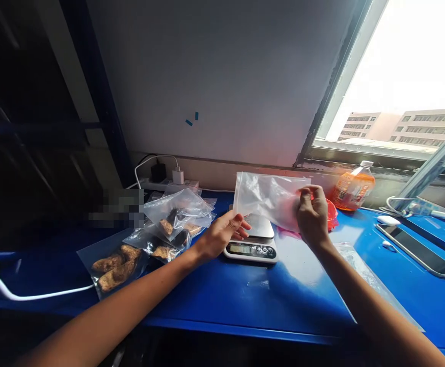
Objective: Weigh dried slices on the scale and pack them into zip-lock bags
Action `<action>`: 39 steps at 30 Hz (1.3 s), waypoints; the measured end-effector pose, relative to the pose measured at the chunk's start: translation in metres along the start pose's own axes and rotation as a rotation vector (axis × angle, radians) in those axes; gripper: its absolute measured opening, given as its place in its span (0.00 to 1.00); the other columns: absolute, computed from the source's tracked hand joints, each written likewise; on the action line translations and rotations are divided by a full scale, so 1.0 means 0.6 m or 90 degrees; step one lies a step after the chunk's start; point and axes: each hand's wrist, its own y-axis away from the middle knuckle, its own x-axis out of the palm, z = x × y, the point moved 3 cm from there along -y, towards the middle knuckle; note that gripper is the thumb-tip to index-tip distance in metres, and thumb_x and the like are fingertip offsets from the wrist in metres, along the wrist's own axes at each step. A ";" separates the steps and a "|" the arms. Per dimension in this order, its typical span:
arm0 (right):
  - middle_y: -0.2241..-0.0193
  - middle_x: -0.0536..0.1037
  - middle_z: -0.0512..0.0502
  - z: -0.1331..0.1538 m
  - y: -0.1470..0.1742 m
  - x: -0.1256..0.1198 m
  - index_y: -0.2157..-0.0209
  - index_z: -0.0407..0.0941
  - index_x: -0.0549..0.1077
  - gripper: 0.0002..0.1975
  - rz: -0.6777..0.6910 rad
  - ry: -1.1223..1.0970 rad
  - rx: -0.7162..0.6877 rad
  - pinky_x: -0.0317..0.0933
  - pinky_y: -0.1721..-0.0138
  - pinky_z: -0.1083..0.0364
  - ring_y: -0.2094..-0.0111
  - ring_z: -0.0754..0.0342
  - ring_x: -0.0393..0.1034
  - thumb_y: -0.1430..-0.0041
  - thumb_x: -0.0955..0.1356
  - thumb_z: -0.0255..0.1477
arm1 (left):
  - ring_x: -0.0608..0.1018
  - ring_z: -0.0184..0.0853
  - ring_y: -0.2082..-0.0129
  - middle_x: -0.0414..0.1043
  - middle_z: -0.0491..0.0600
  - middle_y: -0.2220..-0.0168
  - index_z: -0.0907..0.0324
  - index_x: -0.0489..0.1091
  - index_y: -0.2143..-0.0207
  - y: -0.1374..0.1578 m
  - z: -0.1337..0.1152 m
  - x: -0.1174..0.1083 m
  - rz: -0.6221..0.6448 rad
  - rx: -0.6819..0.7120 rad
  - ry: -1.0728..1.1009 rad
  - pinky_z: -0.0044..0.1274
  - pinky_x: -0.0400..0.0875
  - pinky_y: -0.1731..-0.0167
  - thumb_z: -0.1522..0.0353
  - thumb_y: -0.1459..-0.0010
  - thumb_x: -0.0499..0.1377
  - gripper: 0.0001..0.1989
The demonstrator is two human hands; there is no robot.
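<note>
Two hands [219, 235] [313, 214] hold a bag's [270, 196] edges, open tabletop [255, 295] before the scale [255, 232].

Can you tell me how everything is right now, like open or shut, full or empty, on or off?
Clear bag: held up, no lumps visible inside
Right hand: closed on the clear bag
Left hand: at the bag's lower corner, grip unclear
Scale: display too small to read
Bag of brown lumps: filled, lying down
Bottle: capped, orange
Phone: lying flat, screen dark
White charger: plugged in

Workshop-like setting, blue workbench [207, 300], digital scale [251, 251], filled clear bags [172, 232]
</note>
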 end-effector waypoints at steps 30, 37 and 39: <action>0.77 0.66 0.55 0.028 0.067 0.019 0.58 0.45 0.66 0.13 0.422 -0.077 0.048 0.54 0.74 0.59 0.75 0.60 0.60 0.47 0.67 0.30 | 0.69 0.28 0.75 0.72 0.45 0.73 0.61 0.73 0.67 -0.016 -0.014 -0.049 -0.033 -0.016 -0.160 0.19 0.62 0.75 0.62 0.49 0.61 0.12; 0.78 0.60 0.58 0.026 0.075 0.026 0.68 0.46 0.60 0.07 0.343 -0.005 -0.056 0.45 0.80 0.61 0.80 0.63 0.50 0.50 0.63 0.24 | 0.73 0.34 0.69 0.75 0.49 0.67 0.61 0.73 0.62 -0.012 -0.016 -0.050 -0.055 0.097 -0.429 0.26 0.69 0.67 0.63 0.42 0.55 0.12; 0.79 0.59 0.57 0.027 0.087 0.037 0.70 0.47 0.57 0.07 0.357 0.036 -0.086 0.46 0.80 0.61 0.80 0.63 0.51 0.51 0.62 0.22 | 0.74 0.38 0.60 0.74 0.52 0.60 0.61 0.73 0.58 -0.004 -0.023 -0.040 -0.082 0.218 -0.592 0.31 0.69 0.57 0.67 0.41 0.54 0.12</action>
